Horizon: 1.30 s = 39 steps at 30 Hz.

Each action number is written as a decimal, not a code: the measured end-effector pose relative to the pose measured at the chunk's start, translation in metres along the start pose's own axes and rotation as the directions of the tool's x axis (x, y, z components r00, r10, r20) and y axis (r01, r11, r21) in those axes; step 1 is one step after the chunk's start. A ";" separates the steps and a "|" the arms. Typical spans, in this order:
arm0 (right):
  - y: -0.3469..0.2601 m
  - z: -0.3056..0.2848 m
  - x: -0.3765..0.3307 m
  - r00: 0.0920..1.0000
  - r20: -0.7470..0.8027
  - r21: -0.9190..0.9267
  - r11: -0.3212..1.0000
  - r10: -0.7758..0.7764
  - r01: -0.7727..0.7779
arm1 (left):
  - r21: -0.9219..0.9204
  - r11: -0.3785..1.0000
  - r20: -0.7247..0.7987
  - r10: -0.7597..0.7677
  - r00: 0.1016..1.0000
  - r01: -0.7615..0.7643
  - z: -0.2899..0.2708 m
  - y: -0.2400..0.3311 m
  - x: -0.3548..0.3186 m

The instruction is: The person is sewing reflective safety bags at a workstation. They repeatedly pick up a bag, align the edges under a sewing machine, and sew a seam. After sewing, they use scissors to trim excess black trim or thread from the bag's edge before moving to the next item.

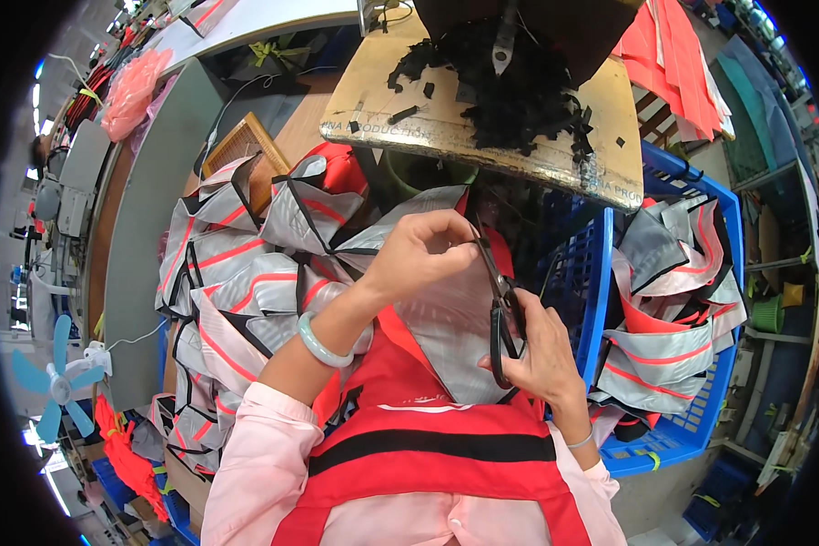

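Note:
My left hand [420,253], with a pale bangle on its wrist, pinches the upper edge of a silver-grey fabric piece [441,318] with coral and black trim. The piece hangs down across my lap, over a red apron [428,441]. My right hand [548,355] has its fingers in the handles of black-handled scissors [496,287]. Their blades point up and away, with the tips close beside my left fingertips. Whether the blades touch the fabric or a thread there is too small to tell.
A heap of similar trimmed pieces [246,282] lies at left. More sit in a blue crate [601,300] at right. Ahead is a worn board [364,100] strewn with black scraps [519,109], above a green bin [419,173]. A wood-framed screen [246,150] leans behind the heap.

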State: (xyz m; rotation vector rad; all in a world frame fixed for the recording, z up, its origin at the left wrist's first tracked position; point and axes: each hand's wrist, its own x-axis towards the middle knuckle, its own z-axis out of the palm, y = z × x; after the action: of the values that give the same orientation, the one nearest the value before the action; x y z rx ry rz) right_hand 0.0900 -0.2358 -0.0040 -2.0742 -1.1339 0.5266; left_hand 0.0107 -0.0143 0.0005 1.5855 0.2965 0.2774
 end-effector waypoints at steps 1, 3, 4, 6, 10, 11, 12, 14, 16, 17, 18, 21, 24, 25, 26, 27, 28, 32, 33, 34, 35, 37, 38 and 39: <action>-0.001 -0.001 0.000 1.000 -0.002 0.002 1.000 0.011 -0.011 | -0.001 1.000 0.017 -0.018 1.000 0.018 0.000 0.001 -0.001; -0.002 -0.003 0.000 0.999 -0.005 0.006 0.999 0.034 -0.034 | -0.008 0.999 0.037 -0.034 0.999 0.035 0.002 0.001 -0.001; 0.001 -0.001 0.000 0.999 -0.028 0.013 1.000 0.028 -0.028 | -0.015 0.999 0.040 -0.033 0.999 0.033 0.003 0.001 -0.001; 0.014 0.007 -0.003 0.997 -0.075 0.026 1.000 0.017 -0.016 | -0.008 0.999 0.033 -0.046 0.998 0.046 0.004 0.002 0.000; 0.028 0.015 -0.005 0.988 -0.146 0.184 0.983 0.046 -0.019 | 0.025 0.994 0.032 -0.111 0.993 0.110 0.001 0.007 0.009; 0.029 0.009 -0.004 0.986 -0.146 0.158 0.986 0.080 -0.057 | 0.028 0.991 0.042 -0.129 0.991 0.128 -0.001 0.007 0.012; 0.025 -0.002 0.001 0.983 -0.150 0.129 0.988 0.108 -0.089 | 0.006 0.992 0.031 -0.124 0.992 0.123 -0.003 0.002 0.015; 0.035 -0.013 0.011 0.962 -0.231 0.146 0.983 0.144 -0.112 | -0.004 0.996 -0.015 -0.089 0.996 0.089 -0.008 0.002 0.020; 0.048 -0.032 0.032 0.908 -0.391 0.308 0.951 0.152 -0.026 | 0.006 0.999 -0.024 -0.051 0.998 0.051 -0.020 0.007 0.031; 0.056 -0.049 0.047 0.890 -0.449 0.186 0.983 0.081 0.004 | 0.053 0.996 -0.044 -0.070 0.997 0.072 -0.027 0.016 0.038; 0.045 -0.075 0.062 0.885 -0.428 -0.120 0.960 0.181 -0.255 | 0.077 0.997 -0.058 -0.020 0.998 0.024 -0.035 0.023 0.046; 0.068 -0.109 0.108 0.853 -0.504 -0.359 0.863 0.140 -0.354 | 0.265 0.964 -0.046 0.053 0.997 -0.039 -0.054 0.049 0.082; 0.076 -0.128 0.144 0.852 -0.496 -0.407 0.822 0.169 -0.400 | 0.502 0.863 -0.035 0.082 0.996 -0.053 -0.063 0.066 0.113; 0.080 -0.131 0.153 0.851 -0.503 -0.424 0.815 0.151 -0.396 | 0.523 0.850 -0.024 0.096 0.995 -0.070 -0.065 0.068 0.121; 0.090 -0.134 0.161 0.849 -0.511 -0.441 0.807 0.134 -0.393 | 0.544 0.835 -0.011 0.111 0.994 -0.087 -0.066 0.071 0.129; 0.094 -0.135 0.167 0.850 -0.513 -0.459 0.800 0.118 -0.388 | 0.557 0.825 -0.014 0.128 0.992 -0.098 -0.067 0.068 0.135; 0.094 -0.136 0.172 0.845 -0.507 -0.456 0.779 0.171 -0.431 | 0.571 0.814 -0.016 0.145 0.989 -0.110 -0.067 0.064 0.141; 0.100 -0.140 0.179 0.841 -0.515 -0.474 0.763 0.165 -0.439 | 0.535 0.841 -0.024 0.112 0.993 -0.082 -0.068 0.058 0.157; 0.102 -0.140 0.181 0.845 -0.509 -0.480 0.762 0.161 -0.435 | 0.538 0.839 -0.020 0.109 0.994 -0.081 -0.069 0.058 0.159; 0.104 -0.140 0.183 0.849 -0.504 -0.486 0.761 0.158 -0.430 | 0.541 0.837 -0.017 0.105 0.994 -0.079 -0.069 0.058 0.161; 0.105 -0.140 0.185 0.854 -0.498 -0.493 0.760 0.154 -0.424 | 0.545 0.835 -0.015 0.101 0.995 -0.077 -0.069 0.058 0.162; 0.107 -0.140 0.189 0.859 -0.489 -0.506 0.753 0.152 -0.421 | 0.499 0.864 -0.010 0.082 0.997 -0.066 -0.069 0.055 0.165; 0.107 -0.140 0.190 0.862 -0.484 -0.513 0.749 0.151 -0.419 | 0.476 0.877 -0.008 0.073 0.997 -0.060 -0.069 0.054 0.166; 0.107 -0.140 0.192 0.862 -0.484 -0.514 0.749 0.147 -0.417 | 0.489 0.869 0.000 0.086 0.996 -0.075 -0.069 0.054 0.166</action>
State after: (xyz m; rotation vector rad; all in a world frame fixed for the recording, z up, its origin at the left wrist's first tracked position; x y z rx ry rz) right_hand 0.3408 -0.1663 0.0069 -2.7746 -0.7723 -0.2013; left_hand 0.1425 0.1079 0.0563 2.1027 0.3344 0.2990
